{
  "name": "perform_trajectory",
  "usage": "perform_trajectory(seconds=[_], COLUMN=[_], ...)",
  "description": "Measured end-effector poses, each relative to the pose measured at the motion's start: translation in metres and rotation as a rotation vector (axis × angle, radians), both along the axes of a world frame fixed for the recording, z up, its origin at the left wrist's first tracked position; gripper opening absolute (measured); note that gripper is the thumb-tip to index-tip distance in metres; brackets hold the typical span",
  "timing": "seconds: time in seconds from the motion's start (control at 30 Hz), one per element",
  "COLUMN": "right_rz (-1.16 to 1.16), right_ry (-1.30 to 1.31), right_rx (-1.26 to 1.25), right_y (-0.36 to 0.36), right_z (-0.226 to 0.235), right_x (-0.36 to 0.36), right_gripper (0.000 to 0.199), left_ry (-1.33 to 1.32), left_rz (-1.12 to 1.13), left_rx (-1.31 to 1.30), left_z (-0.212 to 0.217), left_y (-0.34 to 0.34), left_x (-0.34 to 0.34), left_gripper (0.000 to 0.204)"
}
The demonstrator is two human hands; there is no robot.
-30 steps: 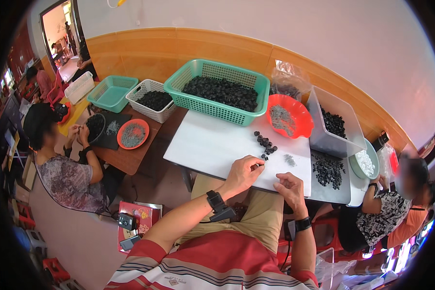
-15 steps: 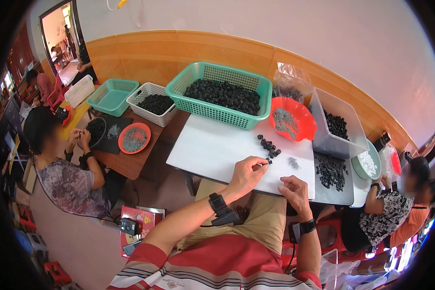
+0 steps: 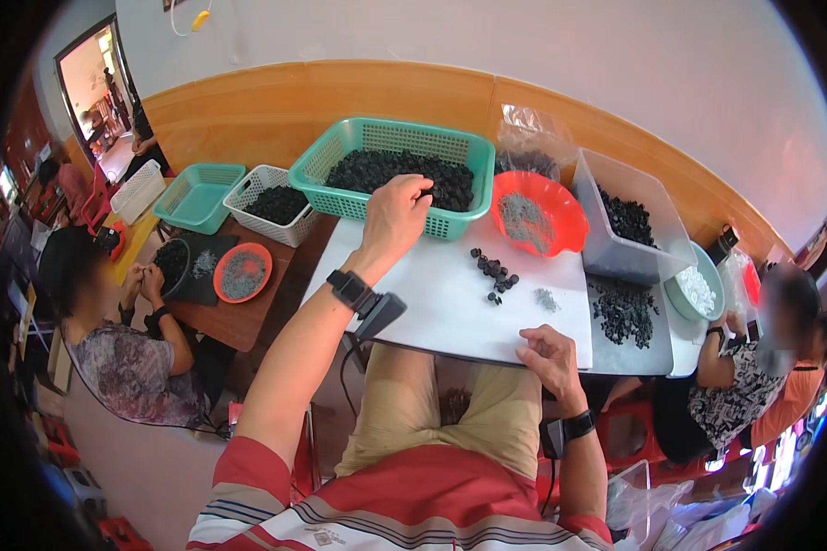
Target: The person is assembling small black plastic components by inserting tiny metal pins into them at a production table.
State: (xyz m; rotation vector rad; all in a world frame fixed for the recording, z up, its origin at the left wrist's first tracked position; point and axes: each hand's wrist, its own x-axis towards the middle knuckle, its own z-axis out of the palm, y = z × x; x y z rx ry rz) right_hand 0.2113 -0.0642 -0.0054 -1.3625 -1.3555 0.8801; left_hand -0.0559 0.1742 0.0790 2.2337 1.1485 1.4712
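From where I stand, the person's left hand is at the near side of the mint-green, rectangular plastic basket with perforated walls, its fingertips over the heap of small black rounded pieces inside. Those fingers are bent in toward the thumb; whether they are clamped on a piece I cannot tell, since the back of the hand hides the grip.

The right hand rests by the front edge of the white, smooth-faced tabletop, fingers loosely curled, and I cannot tell if anything sits between them. Between the hands lie a short trail of loose black pieces and, nearer the right hand, a little pile of thin grey bits. Beyond them stands a bright red plastic bowl with a wavy rim, more grey bits in it.

To work well at that basket, I'd judge, the wrist should ride above the rim, so that the bulky black wrist device doesn't knock the wall. A light touch with the fingertips on top of the heap seems wiser than digging, which could push pieces over the side. The forearm is best lifted clear of the loose trail, and the right hand kept off the grey pile.
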Motion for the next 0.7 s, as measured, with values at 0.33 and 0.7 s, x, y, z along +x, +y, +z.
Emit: perform_trajectory(seconds=[0.33,0.7], right_rz=[0.001,-0.005], right_ry=[0.025,-0.017], right_rx=[0.02,0.04], right_y=[0.003,0.0], right_z=[-0.005,0.001], right_x=[0.0,-0.002], right_gripper=[0.025,0.027], left_ry=[0.036,0.286], left_rz=[-0.221,-0.359], left_rx=[-0.03,-0.144], left_z=[-0.058,-0.077], left_y=[-0.08,-0.091], left_x=[0.025,0.062], left_gripper=[0.018,0.025])
